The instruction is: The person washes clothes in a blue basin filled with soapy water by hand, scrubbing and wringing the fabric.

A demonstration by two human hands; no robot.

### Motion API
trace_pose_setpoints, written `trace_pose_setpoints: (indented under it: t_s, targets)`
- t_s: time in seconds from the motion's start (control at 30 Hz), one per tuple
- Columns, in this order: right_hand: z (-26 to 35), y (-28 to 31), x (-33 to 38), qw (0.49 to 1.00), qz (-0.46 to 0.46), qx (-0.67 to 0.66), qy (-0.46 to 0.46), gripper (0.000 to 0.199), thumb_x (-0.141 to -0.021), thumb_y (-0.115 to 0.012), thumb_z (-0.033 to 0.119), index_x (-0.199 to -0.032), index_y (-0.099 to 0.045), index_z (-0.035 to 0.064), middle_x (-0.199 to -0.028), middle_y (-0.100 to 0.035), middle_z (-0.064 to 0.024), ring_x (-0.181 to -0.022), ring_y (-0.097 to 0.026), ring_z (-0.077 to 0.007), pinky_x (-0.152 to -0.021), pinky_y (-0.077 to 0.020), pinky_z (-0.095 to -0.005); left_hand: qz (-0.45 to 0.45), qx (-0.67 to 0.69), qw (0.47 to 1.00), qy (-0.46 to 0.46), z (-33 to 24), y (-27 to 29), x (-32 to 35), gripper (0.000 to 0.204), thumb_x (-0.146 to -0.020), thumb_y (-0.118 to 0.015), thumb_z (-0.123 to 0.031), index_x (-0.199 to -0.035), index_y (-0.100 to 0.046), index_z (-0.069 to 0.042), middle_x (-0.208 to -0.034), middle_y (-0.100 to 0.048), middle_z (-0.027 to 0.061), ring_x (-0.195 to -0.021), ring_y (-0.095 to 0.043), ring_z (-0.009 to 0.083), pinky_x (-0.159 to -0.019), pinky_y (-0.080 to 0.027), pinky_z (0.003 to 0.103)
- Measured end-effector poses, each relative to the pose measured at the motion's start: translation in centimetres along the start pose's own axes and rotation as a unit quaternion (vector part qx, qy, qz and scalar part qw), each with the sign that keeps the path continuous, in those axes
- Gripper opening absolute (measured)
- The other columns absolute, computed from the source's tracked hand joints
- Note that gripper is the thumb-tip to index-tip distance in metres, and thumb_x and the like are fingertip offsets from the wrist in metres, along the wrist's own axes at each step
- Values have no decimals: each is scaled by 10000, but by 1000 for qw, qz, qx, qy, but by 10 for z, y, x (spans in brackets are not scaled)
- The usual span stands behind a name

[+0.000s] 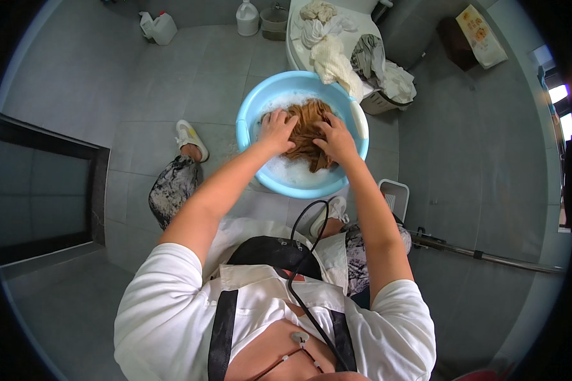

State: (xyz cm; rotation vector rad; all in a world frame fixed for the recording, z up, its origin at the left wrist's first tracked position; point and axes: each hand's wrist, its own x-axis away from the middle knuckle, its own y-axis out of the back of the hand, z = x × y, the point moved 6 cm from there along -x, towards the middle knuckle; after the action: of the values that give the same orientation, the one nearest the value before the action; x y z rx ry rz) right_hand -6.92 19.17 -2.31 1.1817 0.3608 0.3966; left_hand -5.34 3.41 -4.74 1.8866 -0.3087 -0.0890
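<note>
Brown cloth (307, 131) lies amid suds (291, 173) in a blue basin (243, 129) | left hand (276, 131) and right hand (338, 140) on it — fingers parted, curled loosely | wetted, apparently, but unrinsed — pale garments (332, 58) remain outside, atop the toilet (300, 56)

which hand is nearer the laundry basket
Right. The right hand is at the right of the brown cloth, below and left of the basket in the picture; the left hand is at the cloth's left, farther from it.
</note>
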Motion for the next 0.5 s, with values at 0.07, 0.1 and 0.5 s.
trace_pose_setpoints:
  t_s: [0.07, 0.1, 0.5]
  targets:
    - [6, -13, -9, 997, 9, 67, -26, 717, -639, -716, 300, -1258, -372, 183, -1388, -205, -118, -1241, -264, -318, -889, -384, -444, 23, -57, 998, 13, -8, 0, -1, 885, -641, -720, -326, -1347, -212, -160, -1396, -161, 123, -1294, -120, 320, -1006, -180, 523]
    - [6, -27, -11, 990, 99, 82, -66, 1015, -588, -750, 343, -1366, -105, 242, -1424, -47, -114, -1284, -156, -332, -900, -376, -481, 84, -52, 994, 41, -5, -5, -3, 987, -633, -726, -345, -1375, -101, -165, -1432, -33, 102, -1310, -61, 318, -1006, -143, 558]
    - [-7, -97, -13, 956, 249, 34, -149, 866, -626, -702, 254, -1322, -200, 137, -1337, -210, -194, -1134, -388, -382, -928, -372, -377, 208, -32, 963, 168, 83, -177, -39, 497, -850, -383, -179, -1325, -288, -68, -1362, -295, 116, -1254, -281, 255, -1043, -189, 326]
